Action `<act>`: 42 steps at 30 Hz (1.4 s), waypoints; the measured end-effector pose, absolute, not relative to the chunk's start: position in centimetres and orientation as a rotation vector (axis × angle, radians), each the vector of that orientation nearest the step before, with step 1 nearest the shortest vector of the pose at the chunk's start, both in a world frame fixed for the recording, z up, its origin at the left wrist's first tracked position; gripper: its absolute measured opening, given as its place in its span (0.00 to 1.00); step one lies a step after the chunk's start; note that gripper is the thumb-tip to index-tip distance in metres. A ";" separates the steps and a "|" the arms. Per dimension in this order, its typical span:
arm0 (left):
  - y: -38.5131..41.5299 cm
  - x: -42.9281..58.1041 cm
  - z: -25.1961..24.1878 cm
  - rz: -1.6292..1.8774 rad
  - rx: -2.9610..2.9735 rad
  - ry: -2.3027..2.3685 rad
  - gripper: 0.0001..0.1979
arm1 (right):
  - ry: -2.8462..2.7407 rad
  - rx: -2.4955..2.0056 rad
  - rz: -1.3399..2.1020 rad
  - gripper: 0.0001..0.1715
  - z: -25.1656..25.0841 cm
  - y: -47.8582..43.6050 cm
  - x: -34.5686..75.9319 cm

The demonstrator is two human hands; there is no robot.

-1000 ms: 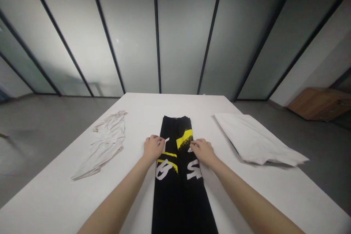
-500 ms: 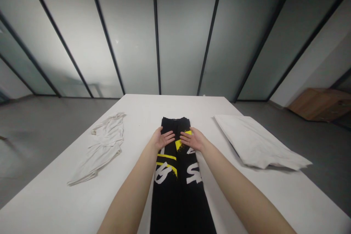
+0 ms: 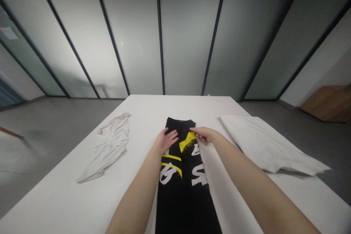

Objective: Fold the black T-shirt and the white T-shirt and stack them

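Black trousers (image 3: 179,193) with yellow and white printing lie flat and lengthwise in front of me, waistband at the far end. My left hand (image 3: 166,142) is open over their left edge near the waistband, palm partly up and fingers spread. On the opposite side, my right hand (image 3: 204,135) has its fingers curled and closed at the trousers' right edge, just below the waistband. The thumb and index finger meet at the cloth there; the other fingers are partly hidden under the hand.
The trousers lie on a white table (image 3: 142,124). A crumpled white garment (image 3: 113,142) lies to the left. A larger white cloth (image 3: 263,139) lies at the right, overhanging the table's edge. Frosted glass panels (image 3: 189,36) stand behind, and a wooden piece of furniture (image 3: 329,104) is at the far right.
My right hand has turned from open, with fingers stretched over the trousers, to closed at their right edge. The left hand stays open. The view has shifted slightly.
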State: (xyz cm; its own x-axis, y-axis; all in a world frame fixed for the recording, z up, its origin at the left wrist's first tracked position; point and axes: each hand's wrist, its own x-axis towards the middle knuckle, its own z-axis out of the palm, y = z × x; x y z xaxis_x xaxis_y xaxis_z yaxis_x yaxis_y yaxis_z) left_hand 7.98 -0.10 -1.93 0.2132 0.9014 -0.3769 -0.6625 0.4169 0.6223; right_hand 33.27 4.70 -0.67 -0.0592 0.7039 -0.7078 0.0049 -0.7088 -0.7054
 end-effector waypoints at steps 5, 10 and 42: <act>-0.3 8.2 -2.2 1.081 0.486 0.795 0.17 | -0.870 -1.669 1.743 0.15 -0.9 6.2 32.7; -0.4 8.7 -2.6 1.063 0.700 0.825 0.12 | -0.858 -1.363 1.778 0.13 -0.9 6.7 30.2; 1.6 5.7 -1.4 0.979 0.641 1.031 0.25 | -1.273 -1.000 1.284 0.23 0.5 1.3 28.0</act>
